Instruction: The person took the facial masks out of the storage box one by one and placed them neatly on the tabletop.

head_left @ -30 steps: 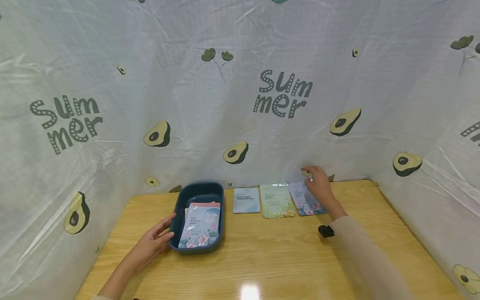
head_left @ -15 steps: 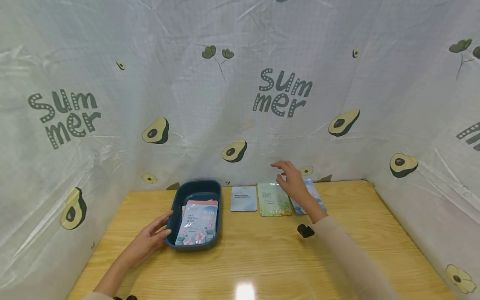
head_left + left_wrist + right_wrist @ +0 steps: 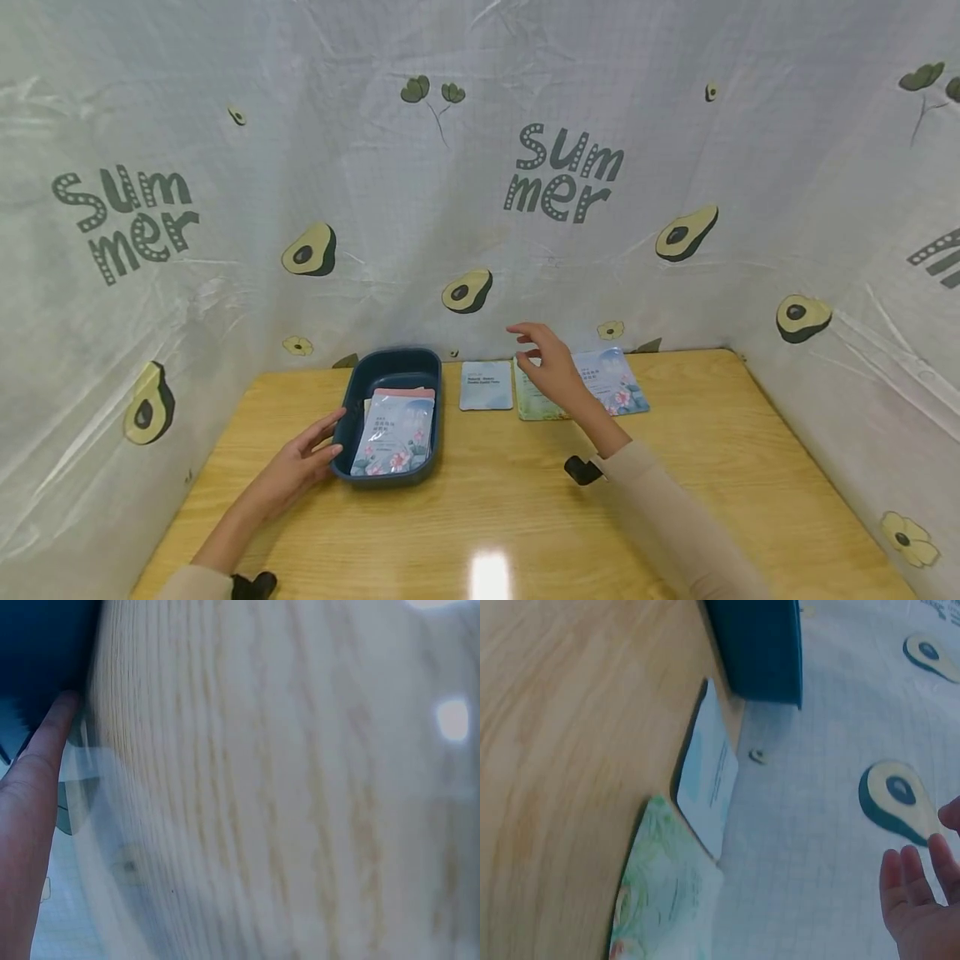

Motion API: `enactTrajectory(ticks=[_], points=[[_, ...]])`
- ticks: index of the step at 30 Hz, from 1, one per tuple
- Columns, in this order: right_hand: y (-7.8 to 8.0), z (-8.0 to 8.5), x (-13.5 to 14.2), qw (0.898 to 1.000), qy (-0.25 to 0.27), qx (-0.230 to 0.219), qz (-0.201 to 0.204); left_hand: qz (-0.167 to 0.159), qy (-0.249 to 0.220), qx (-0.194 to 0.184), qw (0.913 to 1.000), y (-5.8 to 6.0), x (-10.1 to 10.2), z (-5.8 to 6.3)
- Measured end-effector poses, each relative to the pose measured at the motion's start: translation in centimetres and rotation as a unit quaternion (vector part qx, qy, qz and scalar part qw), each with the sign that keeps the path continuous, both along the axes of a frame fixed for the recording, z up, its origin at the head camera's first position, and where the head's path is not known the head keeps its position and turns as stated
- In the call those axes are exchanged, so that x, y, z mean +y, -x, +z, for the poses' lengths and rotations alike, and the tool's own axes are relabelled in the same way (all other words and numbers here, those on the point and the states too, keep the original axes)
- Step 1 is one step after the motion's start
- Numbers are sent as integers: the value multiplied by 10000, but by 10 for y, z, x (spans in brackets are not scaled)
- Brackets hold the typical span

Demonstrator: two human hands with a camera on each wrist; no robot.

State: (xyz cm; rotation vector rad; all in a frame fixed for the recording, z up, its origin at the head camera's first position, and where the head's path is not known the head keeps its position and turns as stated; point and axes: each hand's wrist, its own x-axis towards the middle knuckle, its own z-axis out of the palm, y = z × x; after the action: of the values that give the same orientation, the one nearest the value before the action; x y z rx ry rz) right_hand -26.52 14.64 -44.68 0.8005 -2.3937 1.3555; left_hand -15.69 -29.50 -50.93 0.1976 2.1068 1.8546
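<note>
My left hand point(image 3: 292, 467) touches the left side of a dark blue plastic bin point(image 3: 386, 481) with extended fingers. In the left wrist view one finger lies against the bin wall point(image 3: 37, 645). A blue floral sachet point(image 3: 393, 435) tops a small stack inside, with a pink sachet point(image 3: 407, 392) peeking out behind. My right hand point(image 3: 551, 367) hovers above a green sachet point(image 3: 536, 407), partly covering it in the head view; its fingers are loosely bent and hold nothing. A small pale blue sachet point(image 3: 486, 387) lies left of the green one, another blue floral sachet point(image 3: 615, 383) right of it.
The wooden table point(image 3: 420, 542) ends at a white curtain point(image 3: 375, 208) printed with avocados, which rises behind and along both sides. The three flat sachets form a row at the back edge, right of the bin. Black wrist cameras show below both hands.
My right hand has moved left, from above the blue floral sachet at the right to above the green one. The left hand stays at the bin; the view has shifted slightly.
</note>
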Motion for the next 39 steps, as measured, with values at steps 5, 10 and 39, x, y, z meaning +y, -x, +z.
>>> enactTrajectory(ticks=[5, 10, 39], points=[[-8, -7, -19, 9962, -397, -568, 529, -77, -57, -43, 9999, 0, -2, -2], [-20, -16, -43, 9826, -1002, -796, 1347, 67, -45, -171, 9998, -2, -5, -4], [9, 22, -145, 9365, -1967, -1768, 2304, 78, 146, -171, 9997, 3, 0, 0]])
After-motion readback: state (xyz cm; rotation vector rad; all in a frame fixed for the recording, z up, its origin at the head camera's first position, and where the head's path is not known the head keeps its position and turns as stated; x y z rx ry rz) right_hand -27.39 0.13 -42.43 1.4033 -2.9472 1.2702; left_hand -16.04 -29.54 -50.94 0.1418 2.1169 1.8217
